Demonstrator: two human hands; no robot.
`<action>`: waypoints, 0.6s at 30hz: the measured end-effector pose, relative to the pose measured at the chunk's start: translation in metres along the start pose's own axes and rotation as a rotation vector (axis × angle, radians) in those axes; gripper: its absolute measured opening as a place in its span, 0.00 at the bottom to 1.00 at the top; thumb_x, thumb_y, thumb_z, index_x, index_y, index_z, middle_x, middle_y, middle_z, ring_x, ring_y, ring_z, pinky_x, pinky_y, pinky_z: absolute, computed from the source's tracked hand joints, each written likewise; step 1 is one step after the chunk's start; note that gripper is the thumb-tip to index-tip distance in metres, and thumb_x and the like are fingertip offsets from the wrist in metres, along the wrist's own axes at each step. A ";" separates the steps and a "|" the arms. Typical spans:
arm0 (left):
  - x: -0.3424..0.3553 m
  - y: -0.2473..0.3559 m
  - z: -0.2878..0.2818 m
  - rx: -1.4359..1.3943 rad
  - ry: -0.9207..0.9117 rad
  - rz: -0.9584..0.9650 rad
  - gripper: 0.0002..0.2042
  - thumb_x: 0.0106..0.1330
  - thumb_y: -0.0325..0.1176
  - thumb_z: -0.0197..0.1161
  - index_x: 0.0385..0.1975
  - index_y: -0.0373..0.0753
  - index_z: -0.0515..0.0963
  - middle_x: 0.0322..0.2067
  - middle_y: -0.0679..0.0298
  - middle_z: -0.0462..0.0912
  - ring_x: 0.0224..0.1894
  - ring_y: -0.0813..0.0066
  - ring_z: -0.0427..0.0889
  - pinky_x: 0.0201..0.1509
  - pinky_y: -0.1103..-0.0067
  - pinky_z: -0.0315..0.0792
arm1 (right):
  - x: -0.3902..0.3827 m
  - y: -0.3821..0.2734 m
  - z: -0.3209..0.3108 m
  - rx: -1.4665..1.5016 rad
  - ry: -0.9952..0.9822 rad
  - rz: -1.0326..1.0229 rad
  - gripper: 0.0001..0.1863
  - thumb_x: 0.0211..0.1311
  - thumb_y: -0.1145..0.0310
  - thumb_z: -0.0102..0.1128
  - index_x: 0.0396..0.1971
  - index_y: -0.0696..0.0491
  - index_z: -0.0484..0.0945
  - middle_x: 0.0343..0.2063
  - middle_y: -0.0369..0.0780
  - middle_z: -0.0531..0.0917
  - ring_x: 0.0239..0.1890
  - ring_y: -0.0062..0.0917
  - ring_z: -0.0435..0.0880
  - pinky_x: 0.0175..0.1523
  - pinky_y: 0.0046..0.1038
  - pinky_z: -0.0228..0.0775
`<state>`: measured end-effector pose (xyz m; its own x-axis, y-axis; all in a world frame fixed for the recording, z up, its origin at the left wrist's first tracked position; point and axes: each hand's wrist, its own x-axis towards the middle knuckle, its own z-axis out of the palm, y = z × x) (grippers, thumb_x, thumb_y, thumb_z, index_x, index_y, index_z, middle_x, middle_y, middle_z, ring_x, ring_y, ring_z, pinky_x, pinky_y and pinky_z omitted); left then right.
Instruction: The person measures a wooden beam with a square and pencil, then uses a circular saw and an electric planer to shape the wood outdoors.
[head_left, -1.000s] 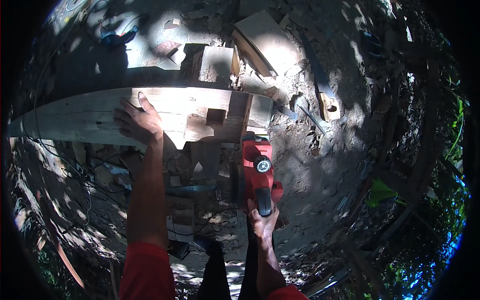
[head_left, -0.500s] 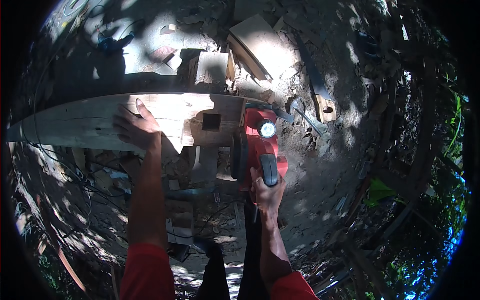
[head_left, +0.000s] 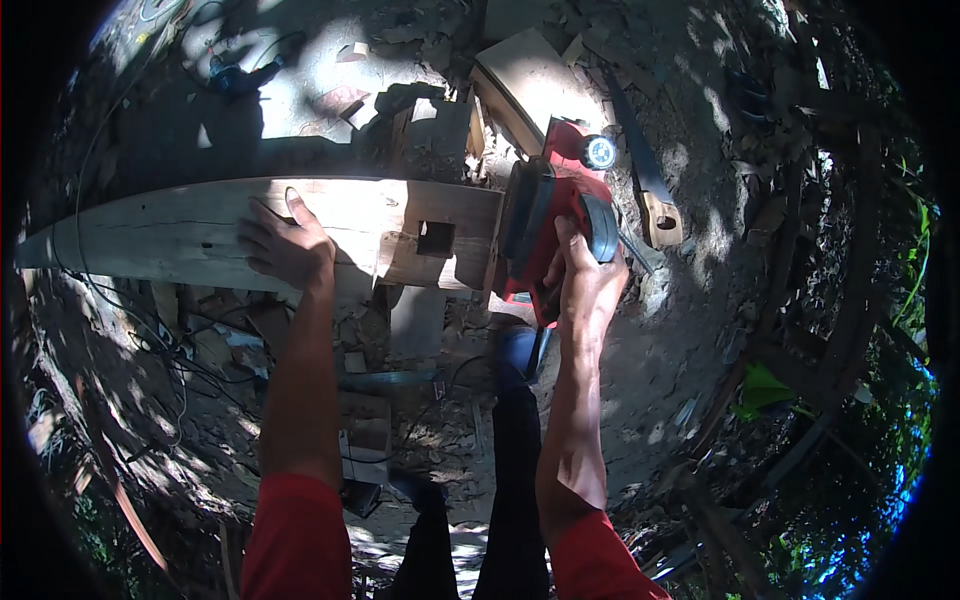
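Observation:
A long wooden plank [head_left: 190, 230] with a tapered left end and a square hole near its right end lies across the middle. My left hand [head_left: 290, 240] rests flat on it, fingers apart. At the plank's right end, my right hand [head_left: 585, 280] grips the handle of a red and black power planer [head_left: 572, 145], which has a silver dial at its far end and sits tilted slightly rightward over that end. The planer hides what is under it. My blue shoe [head_left: 515, 355] stands on the ground below the tool.
A handsaw [head_left: 660, 215] and a thin metal bar [head_left: 635, 255] lie right of the planer. Beyond the plank are wooden boards [head_left: 530, 70], scraps and a blue tool [head_left: 235, 75]. Cables [head_left: 125, 320] run at the left, and green plants [head_left: 765, 390] grow at the right.
My right hand has pushed the planer away from me and to the right, along the plank's end. A blue shoe now shows beneath it. My left hand stays on the plank.

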<state>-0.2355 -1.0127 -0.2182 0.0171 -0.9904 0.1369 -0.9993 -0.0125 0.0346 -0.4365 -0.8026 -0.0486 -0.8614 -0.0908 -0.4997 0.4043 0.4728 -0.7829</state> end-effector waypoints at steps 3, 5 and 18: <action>0.009 -0.008 0.004 0.005 0.025 -0.008 0.37 0.70 0.64 0.36 0.70 0.43 0.55 0.68 0.42 0.54 0.71 0.43 0.51 0.70 0.51 0.47 | -0.007 -0.006 -0.025 0.110 0.031 -0.103 0.11 0.58 0.66 0.66 0.32 0.57 0.78 0.13 0.32 0.73 0.13 0.14 0.67 0.20 0.21 0.55; 0.006 -0.006 0.006 -0.006 0.048 -0.012 0.36 0.69 0.64 0.38 0.70 0.44 0.56 0.68 0.43 0.56 0.71 0.44 0.52 0.69 0.52 0.49 | -0.026 -0.003 -0.051 0.143 0.048 -0.108 0.12 0.57 0.66 0.67 0.34 0.59 0.78 0.13 0.32 0.73 0.14 0.15 0.69 0.22 0.20 0.57; 0.008 -0.006 0.004 -0.031 0.023 -0.009 0.36 0.69 0.64 0.40 0.70 0.45 0.56 0.68 0.43 0.55 0.71 0.43 0.51 0.71 0.51 0.47 | -0.156 0.129 -0.056 -0.025 -0.088 0.175 0.07 0.52 0.75 0.68 0.28 0.57 0.77 0.19 0.31 0.78 0.21 0.10 0.73 0.28 0.19 0.66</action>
<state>-0.2294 -1.0215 -0.2210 0.0271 -0.9868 0.1595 -0.9976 -0.0166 0.0668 -0.2671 -0.6789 -0.0510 -0.7479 -0.0810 -0.6589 0.5370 0.5097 -0.6722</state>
